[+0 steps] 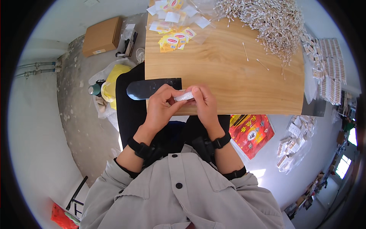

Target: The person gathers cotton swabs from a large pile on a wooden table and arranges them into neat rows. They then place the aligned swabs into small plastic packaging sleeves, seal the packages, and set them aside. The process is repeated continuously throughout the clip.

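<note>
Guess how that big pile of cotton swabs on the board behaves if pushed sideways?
The pile of cotton swabs probably spreads rather than slides as one: the sticks lie loose and crisscrossed. Being thin and round, strays likely roll on the smooth wooden board. Probably very light.

Single view only, worn on the head, left one of a side-by-side pair. Looks steeply down past the chest in the grey shirt [179, 191] onto the near edge of the wooden tabletop [225, 65]. Sits close above the left hand [160, 108] and right hand [206, 105], both near the centre of the frame, forearms entering from the lower edge. Upright, unmirrored, left of picture matching own left. Wide fisheye: table edges bowed toward the rim, dark circular border all round, concrete floor [80, 114] and surroundings squeezed small at the margins. No second view for overlap.
</note>
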Motion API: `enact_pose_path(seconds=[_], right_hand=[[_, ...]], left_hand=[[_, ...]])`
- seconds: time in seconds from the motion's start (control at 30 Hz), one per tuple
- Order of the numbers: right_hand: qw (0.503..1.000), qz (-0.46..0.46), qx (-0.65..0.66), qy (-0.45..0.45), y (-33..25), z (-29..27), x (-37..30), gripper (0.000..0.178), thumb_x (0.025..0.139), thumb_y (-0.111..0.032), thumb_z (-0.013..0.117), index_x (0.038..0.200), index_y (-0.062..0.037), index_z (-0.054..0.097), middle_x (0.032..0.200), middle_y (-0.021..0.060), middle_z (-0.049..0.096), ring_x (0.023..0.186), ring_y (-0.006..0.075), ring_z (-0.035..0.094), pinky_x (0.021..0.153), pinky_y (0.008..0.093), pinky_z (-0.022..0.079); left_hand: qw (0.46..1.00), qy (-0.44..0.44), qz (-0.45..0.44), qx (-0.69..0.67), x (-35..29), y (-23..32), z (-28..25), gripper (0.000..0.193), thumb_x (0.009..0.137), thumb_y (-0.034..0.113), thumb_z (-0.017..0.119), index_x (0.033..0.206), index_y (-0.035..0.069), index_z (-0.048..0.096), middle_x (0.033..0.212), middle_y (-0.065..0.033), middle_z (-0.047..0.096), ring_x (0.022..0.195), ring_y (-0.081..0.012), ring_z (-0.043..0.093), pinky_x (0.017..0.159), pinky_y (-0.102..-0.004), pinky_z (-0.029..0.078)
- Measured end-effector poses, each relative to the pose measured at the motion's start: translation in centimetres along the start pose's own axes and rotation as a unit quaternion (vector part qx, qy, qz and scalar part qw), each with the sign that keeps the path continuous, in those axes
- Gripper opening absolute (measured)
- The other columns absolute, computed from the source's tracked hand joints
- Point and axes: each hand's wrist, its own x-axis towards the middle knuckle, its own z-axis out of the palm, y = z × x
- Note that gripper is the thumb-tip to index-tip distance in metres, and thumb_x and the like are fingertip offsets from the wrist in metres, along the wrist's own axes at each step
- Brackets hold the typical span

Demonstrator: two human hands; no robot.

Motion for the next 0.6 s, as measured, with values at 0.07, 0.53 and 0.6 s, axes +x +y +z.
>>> enact_pose_path(seconds=[0.07,0.53,0.6], right_hand=[[0.999,-0.018,-0.028,-0.001,0.2,0.1,-0.1,0.031,0.105,-0.027,0.046,0.104,0.0006,0.061,0.101,0.0086,0.064,0.089,0.0142,0.064,0.074,0.0272,0.057],[0.994,0.072,0.002,-0.088,-1.5,-1.5,0.1,0.025,0.103,-0.020,0.050,0.107,0.0020,0.061,0.104,0.0093,0.061,0.094,0.0175,0.066,0.080,0.0313,0.058],[0.993,0.063,-0.030,-0.097,-1.7,-1.4,0.3,0.024,0.102,-0.019,0.052,0.106,0.0023,0.061,0.104,0.0085,0.060,0.091,0.0167,0.066,0.077,0.0300,0.058]], left_hand=[[1.000,-0.010,-0.003,-0.018,-0.2,-0.4,0.0,0.026,0.079,0.001,0.077,0.104,0.002,0.067,0.098,-0.0040,0.060,0.080,-0.0086,0.057,0.069,-0.0233,0.047],[0.956,0.032,-0.144,-0.253,0.2,-1.2,1.6,0.015,0.091,0.016,0.071,0.090,0.002,0.065,0.080,0.0010,0.060,0.071,-0.0042,0.052,0.064,-0.0208,0.042],[0.951,0.033,-0.157,-0.266,0.4,-1.3,1.5,0.015,0.092,0.016,0.071,0.091,0.002,0.065,0.080,0.0009,0.060,0.072,-0.0042,0.053,0.065,-0.0206,0.043]])
